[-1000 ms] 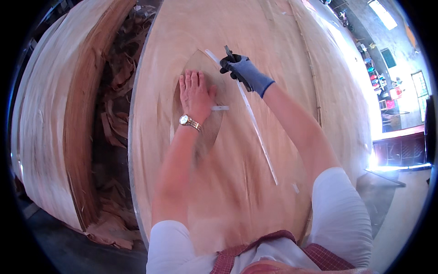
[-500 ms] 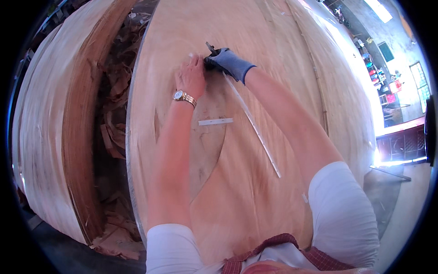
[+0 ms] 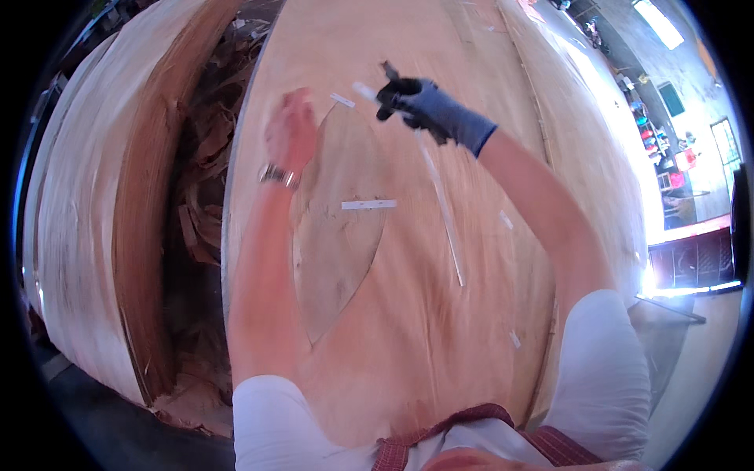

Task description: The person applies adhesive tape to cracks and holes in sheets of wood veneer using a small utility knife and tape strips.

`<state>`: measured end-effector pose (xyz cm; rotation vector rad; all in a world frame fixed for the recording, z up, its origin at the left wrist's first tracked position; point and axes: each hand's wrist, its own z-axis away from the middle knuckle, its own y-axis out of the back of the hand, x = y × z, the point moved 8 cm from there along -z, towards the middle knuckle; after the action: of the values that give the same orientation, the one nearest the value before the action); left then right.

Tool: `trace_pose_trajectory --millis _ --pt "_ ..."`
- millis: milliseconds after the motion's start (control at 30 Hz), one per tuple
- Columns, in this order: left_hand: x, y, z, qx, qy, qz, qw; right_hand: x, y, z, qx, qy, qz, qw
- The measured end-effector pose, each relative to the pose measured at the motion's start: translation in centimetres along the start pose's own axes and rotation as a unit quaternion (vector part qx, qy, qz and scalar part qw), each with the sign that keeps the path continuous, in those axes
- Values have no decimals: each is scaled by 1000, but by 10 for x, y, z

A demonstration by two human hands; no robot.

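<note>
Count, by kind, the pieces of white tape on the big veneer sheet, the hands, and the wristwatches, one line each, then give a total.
Long white tape strips: 1
Short white tape pieces: 5, at
Bare left hand: 1
Gloved right hand: 1, holding a dark tool
Wristwatches: 1
Total: 9

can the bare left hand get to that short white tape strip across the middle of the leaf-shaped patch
Probably yes. The left hand rests on the veneer sheet just above the short tape strip, and nothing lies between them; the gloved right hand is off to the side.
</note>
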<state>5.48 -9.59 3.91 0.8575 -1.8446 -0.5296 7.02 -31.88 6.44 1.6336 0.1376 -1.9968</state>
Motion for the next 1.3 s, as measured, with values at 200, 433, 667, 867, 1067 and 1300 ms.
trace_pose_trajectory --millis 200,433,667,867,1067,1300 --pt "-16 65 96 95 22 -153 984 26 -126 1 -106 -63 24 992" --pt "14 27 125 -31 -17 -205 978 52 -146 -22 -83 -116 47 989" --pt "11 23 127 -57 -12 -206 977 6 -138 -13 15 212 533 819" --pt "9 25 128 -49 -18 -204 978 -4 -113 -5 84 66 610 785" --pt "-29 44 124 -135 153 -36 978 0 -144 33 -107 -62 -75 989" --pt "10 91 163 35 -2 -106 994 48 -171 45 -87 -124 -69 986"
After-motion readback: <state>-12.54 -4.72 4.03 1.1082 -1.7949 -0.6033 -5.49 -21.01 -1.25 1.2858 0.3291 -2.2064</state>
